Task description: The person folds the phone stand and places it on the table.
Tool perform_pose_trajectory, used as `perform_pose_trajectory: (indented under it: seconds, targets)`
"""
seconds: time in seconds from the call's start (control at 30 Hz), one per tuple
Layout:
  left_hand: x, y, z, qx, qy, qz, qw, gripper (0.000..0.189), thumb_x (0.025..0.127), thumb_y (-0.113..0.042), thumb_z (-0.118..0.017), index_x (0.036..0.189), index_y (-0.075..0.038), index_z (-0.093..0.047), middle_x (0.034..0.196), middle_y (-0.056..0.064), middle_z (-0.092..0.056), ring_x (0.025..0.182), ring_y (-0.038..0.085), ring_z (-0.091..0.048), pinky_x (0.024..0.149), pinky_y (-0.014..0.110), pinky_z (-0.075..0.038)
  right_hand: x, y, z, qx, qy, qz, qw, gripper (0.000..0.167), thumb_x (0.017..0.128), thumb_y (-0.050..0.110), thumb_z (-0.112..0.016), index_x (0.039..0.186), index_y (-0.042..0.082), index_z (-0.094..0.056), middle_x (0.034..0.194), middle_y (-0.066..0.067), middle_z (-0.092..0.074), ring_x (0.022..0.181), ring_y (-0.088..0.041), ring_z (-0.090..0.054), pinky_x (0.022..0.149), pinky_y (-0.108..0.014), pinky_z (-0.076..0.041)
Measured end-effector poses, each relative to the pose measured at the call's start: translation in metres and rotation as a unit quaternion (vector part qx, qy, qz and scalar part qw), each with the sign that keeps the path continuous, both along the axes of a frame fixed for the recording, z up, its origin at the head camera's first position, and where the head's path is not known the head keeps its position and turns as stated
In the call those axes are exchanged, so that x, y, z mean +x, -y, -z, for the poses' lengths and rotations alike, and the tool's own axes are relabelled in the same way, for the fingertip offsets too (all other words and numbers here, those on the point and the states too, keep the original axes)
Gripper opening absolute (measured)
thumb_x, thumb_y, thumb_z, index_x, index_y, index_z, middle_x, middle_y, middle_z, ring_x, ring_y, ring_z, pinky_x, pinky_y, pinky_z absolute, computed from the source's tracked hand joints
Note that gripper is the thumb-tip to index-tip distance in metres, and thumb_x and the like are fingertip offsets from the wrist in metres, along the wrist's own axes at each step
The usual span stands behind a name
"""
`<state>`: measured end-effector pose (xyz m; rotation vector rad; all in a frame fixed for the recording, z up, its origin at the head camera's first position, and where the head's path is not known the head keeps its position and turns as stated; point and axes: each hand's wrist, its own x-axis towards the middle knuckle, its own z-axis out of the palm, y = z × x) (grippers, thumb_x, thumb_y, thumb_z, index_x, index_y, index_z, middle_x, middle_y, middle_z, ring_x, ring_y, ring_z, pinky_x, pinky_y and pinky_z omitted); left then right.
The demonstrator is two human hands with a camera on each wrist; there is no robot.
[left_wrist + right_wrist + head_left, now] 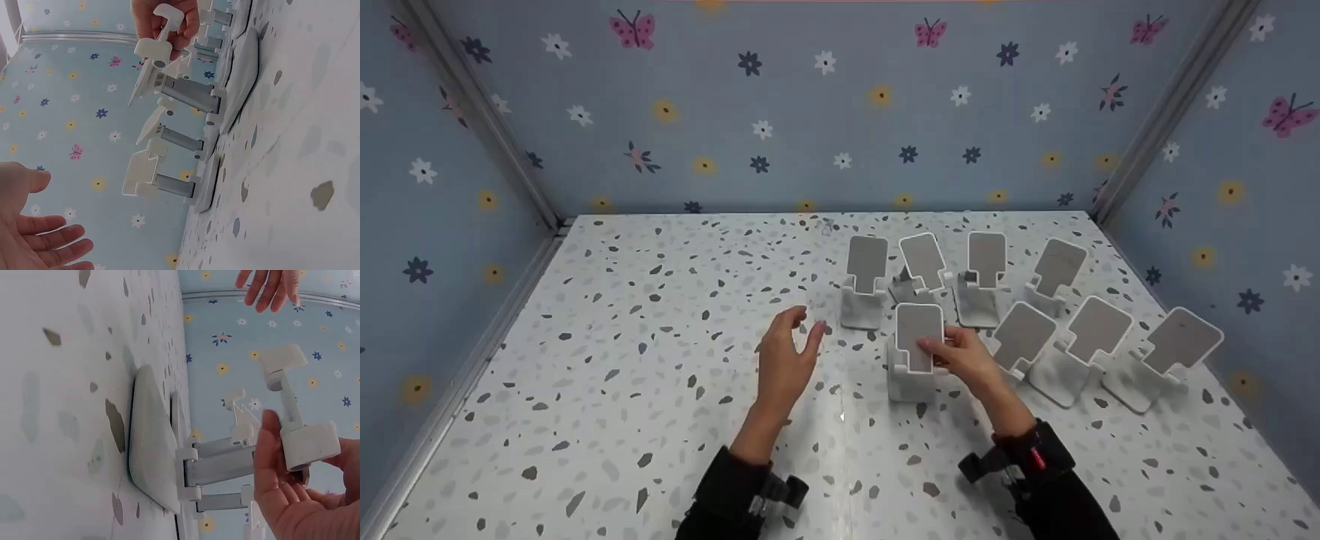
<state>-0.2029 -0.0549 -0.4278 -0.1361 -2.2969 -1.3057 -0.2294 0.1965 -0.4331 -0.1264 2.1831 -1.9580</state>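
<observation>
One stand (911,352) is getting a side pinch from the right hand (973,365); gentle pressing should be working best. The left hand (786,364) is holding nothing, fingers loosely apart.

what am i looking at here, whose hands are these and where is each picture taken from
No robot here, just a person's two bare hands. The widest picture comes from a camera worn on the head, looking forward and down. The other two come from cameras on the left and right wrists, so the table looks tipped sideways. Eight phone stands are on the speckled table, with a flowered wall behind. The right hand holds the front-left stand by its upper part. The left hand is empty.
</observation>
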Motion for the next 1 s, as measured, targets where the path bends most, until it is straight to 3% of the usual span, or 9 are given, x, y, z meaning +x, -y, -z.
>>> perform_pose_trajectory:
  seconds: [0.17, 0.37, 0.63, 0.77, 0.9, 1.0]
  targets:
    - [0.001, -0.011, 0.006, 0.034, 0.022, 0.037, 0.9985, 0.028, 0.085, -0.017, -0.06, 0.105, 0.002, -0.056, 0.094, 0.012, -0.059, 0.087, 0.024, -0.057, 0.077, 0.036, -0.048, 0.003, 0.001, -0.002, -0.092, 0.033, -0.004, 0.9952, 0.02, 0.085, -0.005, -0.053, 0.102, -0.014, -0.05, 0.076, -0.005, -0.065, 0.066, -0.012, -0.062, 0.061, -0.023, -0.052]
    - [0.006, -0.024, 0.011, 0.055, 0.053, 0.083, 0.9936, 0.028, 0.084, -0.016, -0.061, 0.105, 0.002, -0.057, 0.093, 0.012, -0.059, 0.084, 0.023, -0.059, 0.071, 0.038, -0.05, 0.009, 0.005, -0.016, -0.14, 0.039, -0.033, 0.9888, 0.016, 0.086, -0.006, -0.049, 0.101, -0.009, -0.051, 0.076, -0.004, -0.065, 0.069, -0.013, -0.062, 0.061, -0.023, -0.052]
    - [0.014, -0.036, 0.01, 0.113, 0.126, 0.171, 0.9707, 0.036, 0.086, -0.021, -0.059, 0.11, 0.006, -0.055, 0.095, 0.013, -0.061, 0.084, 0.024, -0.06, 0.069, 0.029, -0.052, 0.026, 0.015, -0.041, -0.165, 0.025, -0.04, 0.9851, 0.015, 0.086, -0.007, -0.049, 0.1, -0.005, -0.053, 0.078, -0.005, -0.065, 0.071, -0.015, -0.063, 0.063, -0.024, -0.052]
    - [0.019, -0.041, 0.006, 0.152, 0.178, 0.211, 0.9491, 0.046, 0.086, -0.025, -0.059, 0.116, 0.009, -0.05, 0.095, 0.014, -0.06, 0.082, 0.023, -0.06, 0.065, 0.03, -0.053, 0.033, 0.017, -0.053, -0.18, 0.009, -0.049, 0.9823, 0.016, 0.086, -0.007, -0.048, 0.101, -0.003, -0.052, 0.08, -0.006, -0.065, 0.073, -0.016, -0.063, 0.064, -0.024, -0.053]
    - [0.023, -0.046, 0.003, 0.234, 0.226, 0.26, 0.9089, 0.047, 0.086, -0.019, -0.058, 0.12, 0.011, -0.045, 0.094, 0.018, -0.06, 0.08, 0.022, -0.061, 0.062, 0.031, -0.055, 0.038, 0.019, -0.063, -0.198, -0.008, -0.055, 0.9786, 0.017, 0.086, -0.008, -0.048, 0.101, -0.003, -0.053, 0.081, -0.007, -0.065, 0.074, -0.017, -0.063, 0.065, -0.026, -0.053]
    - [0.027, -0.05, 0.001, 0.286, 0.239, 0.294, 0.8802, 0.043, 0.087, -0.013, -0.056, 0.119, 0.014, -0.044, 0.096, 0.023, -0.061, 0.081, 0.026, -0.063, 0.063, 0.034, -0.055, 0.04, 0.021, -0.067, -0.21, -0.016, -0.056, 0.976, 0.019, 0.085, -0.01, -0.047, 0.102, -0.002, -0.053, 0.083, -0.008, -0.066, 0.075, -0.018, -0.063, 0.066, -0.027, -0.053]
